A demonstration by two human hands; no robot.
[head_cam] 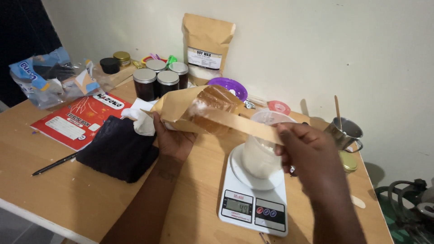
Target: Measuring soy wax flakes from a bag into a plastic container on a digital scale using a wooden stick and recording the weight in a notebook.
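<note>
Left hand [174, 140]: grip closed on the brown paper pouch [199, 108], tilted sideways.
Right hand [307, 153]: pinching the pouch's mouth (over the plastic cup [260, 158]).
Cup: on white scale [253, 199], counter [81, 194].

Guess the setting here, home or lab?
Probably a home craft corner, maybe candle making: a wooden table against a plain wall, a white kitchen scale bearing a plastic cup, lidded dark jars, and a kraft pouch.

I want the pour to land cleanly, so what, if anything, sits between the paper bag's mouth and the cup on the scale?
Nothing visible. Both hands, left hand and right hand, hold the brown paper bag tilted, its open edge right above the clear cup on the white scale.
</note>
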